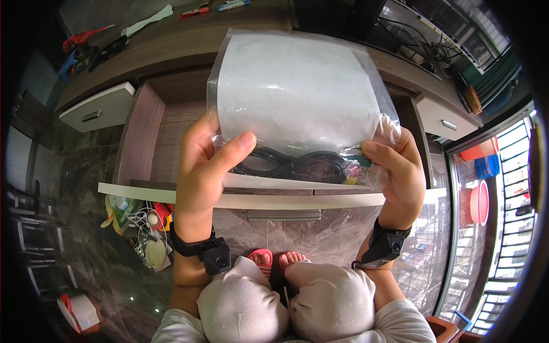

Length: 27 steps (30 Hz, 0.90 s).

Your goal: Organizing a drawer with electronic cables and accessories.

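Observation:
Between my two hands I hold a clear plastic bag over the pulled-out drawer. White sheet material fills most of the bag. At its near end lies a bundled black cable with coloured plugs. My left hand grips the bag's left edge, thumb on top. My right hand pinches the right edge near the plugs, thumb also on top. The bag hides much of the drawer's inside; bare wood shows at its left.
Closed drawers flank the pulled-out one. A red dinosaur toy stands on the cabinet top. Tangled cables lie at the back right. White cords and small items sit on the floor, left of my knees.

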Each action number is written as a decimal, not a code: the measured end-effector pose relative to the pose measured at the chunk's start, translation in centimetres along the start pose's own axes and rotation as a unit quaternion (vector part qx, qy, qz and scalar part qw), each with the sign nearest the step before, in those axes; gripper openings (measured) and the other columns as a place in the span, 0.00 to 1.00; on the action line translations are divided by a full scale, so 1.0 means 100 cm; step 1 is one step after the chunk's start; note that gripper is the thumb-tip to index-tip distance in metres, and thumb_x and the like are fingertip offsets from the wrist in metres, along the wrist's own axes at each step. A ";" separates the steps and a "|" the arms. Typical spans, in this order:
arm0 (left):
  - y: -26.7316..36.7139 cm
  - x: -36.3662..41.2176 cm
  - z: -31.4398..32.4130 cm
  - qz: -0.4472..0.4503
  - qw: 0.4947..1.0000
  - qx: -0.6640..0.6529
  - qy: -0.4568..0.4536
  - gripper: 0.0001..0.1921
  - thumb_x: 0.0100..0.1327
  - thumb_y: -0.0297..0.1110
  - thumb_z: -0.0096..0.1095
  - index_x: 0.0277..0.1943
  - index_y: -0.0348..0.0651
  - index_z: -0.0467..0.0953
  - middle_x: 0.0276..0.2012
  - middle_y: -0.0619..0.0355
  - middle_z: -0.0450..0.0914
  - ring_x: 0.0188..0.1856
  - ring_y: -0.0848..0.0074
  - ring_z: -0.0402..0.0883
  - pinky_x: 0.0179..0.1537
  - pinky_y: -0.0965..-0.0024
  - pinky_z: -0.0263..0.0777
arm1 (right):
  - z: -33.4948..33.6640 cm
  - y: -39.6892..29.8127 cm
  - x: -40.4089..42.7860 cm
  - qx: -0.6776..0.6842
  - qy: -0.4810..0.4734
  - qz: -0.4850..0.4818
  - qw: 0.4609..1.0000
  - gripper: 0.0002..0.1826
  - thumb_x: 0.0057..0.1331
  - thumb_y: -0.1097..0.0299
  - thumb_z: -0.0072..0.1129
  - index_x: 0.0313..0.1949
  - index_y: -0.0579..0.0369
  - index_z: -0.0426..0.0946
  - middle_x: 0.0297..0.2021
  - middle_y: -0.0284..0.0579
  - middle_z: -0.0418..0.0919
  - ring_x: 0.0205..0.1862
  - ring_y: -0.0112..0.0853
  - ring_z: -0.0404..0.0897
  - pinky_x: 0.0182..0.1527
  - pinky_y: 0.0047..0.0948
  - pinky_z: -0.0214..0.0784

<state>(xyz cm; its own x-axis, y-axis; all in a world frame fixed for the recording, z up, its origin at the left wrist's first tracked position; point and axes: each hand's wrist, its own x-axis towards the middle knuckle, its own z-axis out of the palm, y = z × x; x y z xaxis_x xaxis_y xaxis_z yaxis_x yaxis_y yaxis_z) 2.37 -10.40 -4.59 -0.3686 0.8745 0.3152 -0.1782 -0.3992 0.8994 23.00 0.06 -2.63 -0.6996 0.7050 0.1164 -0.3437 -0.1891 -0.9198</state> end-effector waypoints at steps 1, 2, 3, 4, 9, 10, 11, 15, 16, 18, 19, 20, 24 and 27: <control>-0.001 0.000 -0.001 -0.001 1.000 0.001 0.000 0.14 0.54 0.30 0.56 0.43 0.33 0.70 0.35 0.61 0.74 0.35 0.86 0.68 0.38 0.82 0.61 | -0.001 0.001 0.000 0.001 0.000 0.001 1.000 0.12 0.54 0.79 0.50 0.39 0.69 0.72 0.33 0.47 0.77 0.34 0.24 0.75 0.40 0.19 0.65; -0.002 -0.001 -0.002 -0.006 1.000 -0.004 -0.004 0.14 0.54 0.29 0.56 0.43 0.33 0.70 0.35 0.61 0.74 0.35 0.86 0.68 0.38 0.83 0.61 | -0.001 0.002 -0.001 -0.013 0.010 -0.001 1.000 0.12 0.54 0.80 0.50 0.39 0.69 0.72 0.33 0.47 0.77 0.34 0.24 0.75 0.39 0.19 0.66; -0.002 -0.001 -0.003 -0.011 1.000 -0.008 -0.008 0.13 0.54 0.28 0.55 0.43 0.33 0.70 0.36 0.61 0.74 0.36 0.86 0.68 0.38 0.83 0.61 | -0.001 0.002 -0.001 -0.028 0.020 -0.003 0.999 0.12 0.53 0.81 0.50 0.39 0.70 0.72 0.33 0.47 0.77 0.33 0.24 0.75 0.39 0.19 0.66; -0.002 -0.001 -0.003 -0.012 1.000 -0.008 -0.007 0.13 0.54 0.28 0.55 0.43 0.33 0.70 0.36 0.61 0.74 0.36 0.86 0.68 0.38 0.83 0.61 | -0.001 0.002 -0.001 -0.027 0.020 -0.003 0.999 0.12 0.53 0.81 0.50 0.39 0.70 0.72 0.33 0.47 0.77 0.33 0.24 0.75 0.39 0.19 0.66; -0.005 0.001 -0.003 -0.009 1.000 0.005 -0.017 0.10 0.55 0.25 0.54 0.41 0.35 0.72 0.31 0.64 0.74 0.29 0.88 0.66 0.31 0.85 0.58 | -0.001 0.003 0.001 -0.046 0.026 -0.024 0.998 0.11 0.53 0.81 0.51 0.38 0.69 0.73 0.31 0.45 0.77 0.32 0.23 0.75 0.36 0.18 0.66; -0.007 0.001 -0.005 -0.009 1.000 0.005 -0.017 0.10 0.55 0.25 0.54 0.41 0.35 0.72 0.31 0.64 0.74 0.29 0.88 0.66 0.31 0.85 0.58 | -0.003 0.003 0.001 -0.047 0.027 -0.024 0.998 0.11 0.53 0.81 0.51 0.38 0.69 0.73 0.31 0.45 0.77 0.32 0.23 0.75 0.36 0.18 0.66; -0.008 0.002 -0.007 -0.005 0.999 0.007 -0.031 0.09 0.55 0.25 0.54 0.40 0.35 0.72 0.30 0.64 0.73 0.28 0.89 0.65 0.29 0.85 0.57 | -0.006 0.002 0.000 -0.056 0.031 -0.016 0.998 0.11 0.52 0.81 0.51 0.37 0.68 0.74 0.31 0.44 0.77 0.31 0.23 0.75 0.35 0.18 0.65; -0.009 0.000 -0.012 -0.007 0.999 -0.004 -0.040 0.07 0.53 0.24 0.54 0.36 0.35 0.73 0.29 0.64 0.73 0.28 0.88 0.65 0.30 0.84 0.57 | -0.003 0.004 -0.001 -0.042 0.076 0.008 0.996 0.13 0.49 0.82 0.49 0.36 0.67 0.74 0.29 0.43 0.77 0.30 0.22 0.74 0.33 0.17 0.64; -0.009 0.000 -0.012 -0.007 0.999 -0.003 -0.039 0.07 0.53 0.24 0.54 0.36 0.35 0.73 0.29 0.64 0.73 0.28 0.88 0.65 0.30 0.84 0.57 | -0.002 0.004 0.000 -0.042 0.075 0.008 0.996 0.13 0.49 0.82 0.49 0.36 0.67 0.74 0.29 0.43 0.77 0.30 0.22 0.74 0.33 0.17 0.64; -0.005 0.000 -0.009 -0.064 0.997 -0.028 -0.024 0.11 0.53 0.24 0.51 0.41 0.34 0.71 0.31 0.60 0.74 0.31 0.84 0.69 0.34 0.81 0.61 | 0.002 0.000 -0.001 -0.021 0.122 0.066 0.990 0.16 0.46 0.83 0.48 0.37 0.67 0.73 0.31 0.44 0.77 0.31 0.24 0.75 0.34 0.18 0.64; -0.002 0.000 -0.006 -0.064 0.997 -0.029 -0.024 0.11 0.53 0.24 0.51 0.41 0.34 0.71 0.31 0.60 0.74 0.31 0.84 0.69 0.34 0.81 0.61 | 0.004 -0.002 0.000 -0.021 0.123 0.066 0.990 0.16 0.46 0.83 0.48 0.37 0.67 0.73 0.31 0.44 0.77 0.31 0.24 0.75 0.34 0.18 0.64; 0.002 0.001 -0.001 -0.076 0.994 -0.080 -0.009 0.13 0.53 0.24 0.50 0.43 0.34 0.69 0.33 0.59 0.74 0.34 0.82 0.71 0.37 0.79 0.62 | 0.008 -0.003 0.002 -0.002 0.109 0.060 0.992 0.17 0.45 0.83 0.47 0.38 0.66 0.73 0.32 0.45 0.76 0.32 0.25 0.75 0.34 0.18 0.64; 0.004 0.003 -0.009 -0.116 0.982 -0.143 -0.046 0.18 0.53 0.25 0.46 0.49 0.33 0.65 0.36 0.57 0.73 0.39 0.79 0.72 0.41 0.78 0.63 | -0.001 0.000 0.000 0.026 0.138 0.092 0.986 0.19 0.45 0.83 0.46 0.41 0.67 0.71 0.34 0.47 0.76 0.32 0.27 0.75 0.34 0.19 0.65; 0.000 0.000 -0.012 -0.111 0.980 -0.157 -0.055 0.15 0.53 0.25 0.47 0.45 0.33 0.68 0.35 0.56 0.74 0.37 0.79 0.73 0.40 0.77 0.65 | -0.011 0.008 0.000 0.050 0.119 0.060 0.990 0.20 0.46 0.83 0.46 0.42 0.67 0.71 0.34 0.48 0.76 0.31 0.28 0.76 0.33 0.19 0.66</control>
<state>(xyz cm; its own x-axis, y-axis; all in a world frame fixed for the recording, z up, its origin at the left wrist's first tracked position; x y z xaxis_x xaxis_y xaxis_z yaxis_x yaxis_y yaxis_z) 1.29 -10.68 -4.94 -0.1911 0.9670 0.1683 -0.5216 -0.2454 0.8171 23.37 0.68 -3.76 -0.5752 0.8126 -0.0945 -0.3362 -0.3401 -0.8782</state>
